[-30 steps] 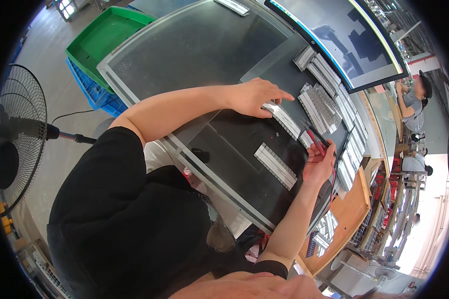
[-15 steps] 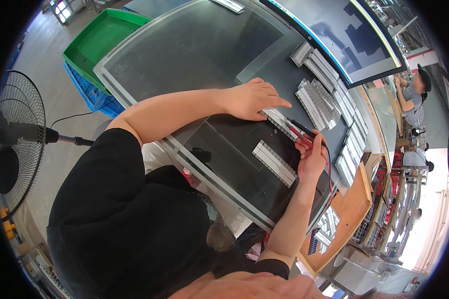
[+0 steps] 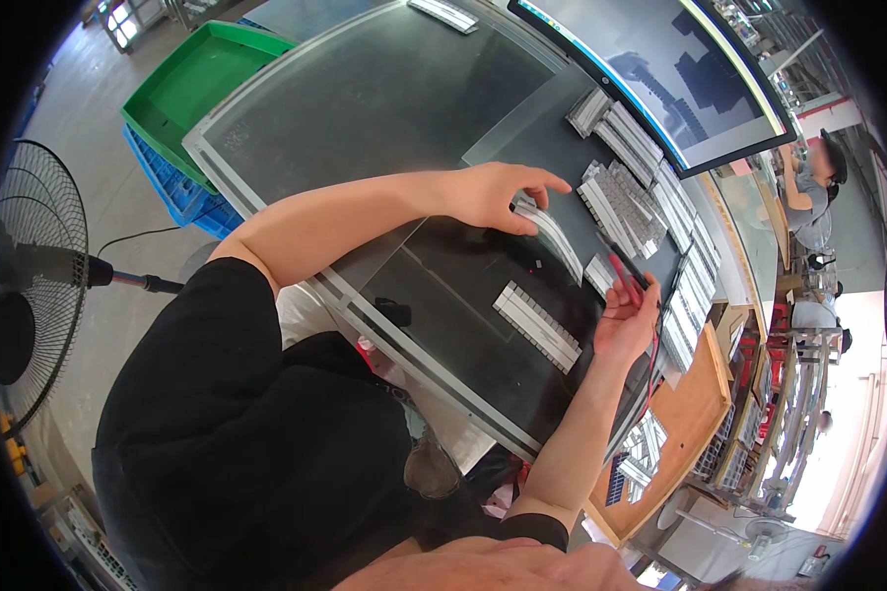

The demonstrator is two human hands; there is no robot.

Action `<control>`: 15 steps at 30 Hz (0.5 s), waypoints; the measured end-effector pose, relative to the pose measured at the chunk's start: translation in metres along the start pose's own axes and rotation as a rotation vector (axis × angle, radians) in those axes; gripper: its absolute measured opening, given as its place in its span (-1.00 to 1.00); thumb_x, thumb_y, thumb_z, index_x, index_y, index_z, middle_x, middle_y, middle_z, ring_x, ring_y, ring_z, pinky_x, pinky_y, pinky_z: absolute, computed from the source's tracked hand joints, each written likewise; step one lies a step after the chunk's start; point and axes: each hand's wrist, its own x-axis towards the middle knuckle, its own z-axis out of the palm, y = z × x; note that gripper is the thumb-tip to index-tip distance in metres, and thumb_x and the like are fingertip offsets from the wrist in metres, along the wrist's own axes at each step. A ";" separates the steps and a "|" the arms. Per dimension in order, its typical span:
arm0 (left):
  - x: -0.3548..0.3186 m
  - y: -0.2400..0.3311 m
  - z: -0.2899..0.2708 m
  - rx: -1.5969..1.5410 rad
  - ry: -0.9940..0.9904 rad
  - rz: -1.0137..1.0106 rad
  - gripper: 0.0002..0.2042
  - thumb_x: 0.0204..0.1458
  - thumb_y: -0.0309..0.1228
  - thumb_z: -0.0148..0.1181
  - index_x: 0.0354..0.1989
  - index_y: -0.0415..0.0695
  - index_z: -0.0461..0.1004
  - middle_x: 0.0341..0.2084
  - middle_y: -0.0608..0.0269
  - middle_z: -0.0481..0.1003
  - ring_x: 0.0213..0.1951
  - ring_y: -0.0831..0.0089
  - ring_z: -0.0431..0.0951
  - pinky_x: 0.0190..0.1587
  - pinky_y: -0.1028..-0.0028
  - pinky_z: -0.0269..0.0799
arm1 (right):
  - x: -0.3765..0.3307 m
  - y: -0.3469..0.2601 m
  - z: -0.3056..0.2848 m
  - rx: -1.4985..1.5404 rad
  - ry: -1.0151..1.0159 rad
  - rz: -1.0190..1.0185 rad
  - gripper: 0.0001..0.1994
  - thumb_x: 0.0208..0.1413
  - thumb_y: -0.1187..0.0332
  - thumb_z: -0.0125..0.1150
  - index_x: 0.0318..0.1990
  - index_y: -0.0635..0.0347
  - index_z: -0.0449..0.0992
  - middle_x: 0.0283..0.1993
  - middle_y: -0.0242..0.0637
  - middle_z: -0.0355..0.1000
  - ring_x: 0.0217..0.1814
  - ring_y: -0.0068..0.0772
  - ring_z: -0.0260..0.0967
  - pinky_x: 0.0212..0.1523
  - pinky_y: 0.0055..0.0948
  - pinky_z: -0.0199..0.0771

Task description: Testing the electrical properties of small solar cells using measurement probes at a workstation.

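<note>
My left hand point(image 3: 498, 197) grips the near end of a white segmented strip point(image 3: 559, 241) between thumb and fingers, with the index finger stretched out over it. The strip looks bowed and slightly smeared. In my right hand point(image 3: 626, 320) are a red and a black test probe point(image 3: 627, 271), held together like pens, tips toward the piled strips. A short white strip piece point(image 3: 597, 275) shows just beside the probes. Another white strip point(image 3: 537, 327) lies flat on the dark tabletop point(image 3: 443, 286), nearer to me and left of my right forearm.
White strips point(image 3: 621, 207) lie piled along the table's right side, below a monitor point(image 3: 660, 79). A wooden tray point(image 3: 675, 424) with more strips stands at the right. Left are a green bin point(image 3: 202, 79), a blue crate point(image 3: 172, 187) and a fan point(image 3: 34, 266). A person point(image 3: 808, 187) sits beyond.
The strip at my left hand has shifted and now looks bowed. My right hand and the probes have moved slightly right, away from it.
</note>
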 end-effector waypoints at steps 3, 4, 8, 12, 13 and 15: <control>0.002 0.002 -0.004 -0.245 -0.019 -0.110 -0.47 -0.07 -0.41 0.09 0.12 -0.05 0.11 -0.20 0.26 0.36 -0.12 0.48 0.35 -0.10 0.46 0.26 | 0.005 -0.003 -0.007 0.097 0.080 -0.027 -0.73 0.14 0.23 -0.12 -0.16 0.23 0.32 -0.43 -0.27 0.41 -0.44 -0.45 0.39 -0.44 -0.57 0.41; 0.002 0.002 -0.006 -0.242 -0.019 -0.107 -0.47 -0.07 -0.41 0.09 0.12 -0.05 0.11 -0.20 0.26 0.36 -0.12 0.48 0.35 -0.10 0.46 0.26 | 0.006 -0.005 -0.009 0.164 0.102 -0.055 -0.74 0.14 0.23 -0.11 -0.17 0.24 0.31 -0.46 -0.26 0.40 -0.47 -0.45 0.37 -0.47 -0.56 0.39; 0.002 0.004 -0.008 -1.009 -0.149 -0.270 -0.49 -0.02 -0.41 0.06 0.13 -0.08 0.05 -0.17 0.22 0.35 -0.12 0.39 0.38 -0.10 0.36 0.30 | 0.006 -0.008 -0.018 0.232 0.127 -0.104 -0.74 0.13 0.20 -0.11 -0.20 0.22 0.31 -0.49 -0.28 0.38 -0.51 -0.48 0.33 -0.51 -0.57 0.32; -0.004 0.010 -0.003 -1.240 -0.246 -0.162 -0.55 0.04 -0.44 -0.03 0.13 -0.10 0.05 -0.16 0.21 0.36 -0.10 0.33 0.39 -0.12 0.28 0.34 | -0.008 -0.015 0.004 0.240 0.050 0.053 -0.71 0.14 0.14 -0.14 -0.38 0.18 0.32 -0.56 -0.36 0.31 -0.61 -0.55 0.19 -0.60 -0.60 0.14; -0.003 0.008 0.000 -1.256 -0.262 -0.139 -0.56 0.06 -0.44 -0.05 0.13 -0.10 0.05 -0.14 0.19 0.36 -0.09 0.31 0.39 -0.13 0.28 0.35 | -0.015 -0.018 0.015 0.176 0.031 0.052 -0.69 0.15 0.13 -0.16 -0.47 0.16 0.28 -0.57 -0.36 0.24 -0.58 -0.50 0.16 -0.56 -0.53 0.12; -0.004 0.010 0.002 -1.269 -0.277 -0.143 -0.56 0.05 -0.44 -0.05 0.13 -0.10 0.04 -0.14 0.18 0.36 -0.09 0.29 0.39 -0.12 0.28 0.35 | -0.016 -0.015 0.015 0.170 -0.109 0.051 -0.68 0.16 0.12 -0.18 -0.49 0.16 0.26 -0.55 -0.35 0.22 -0.56 -0.47 0.14 -0.54 -0.50 0.11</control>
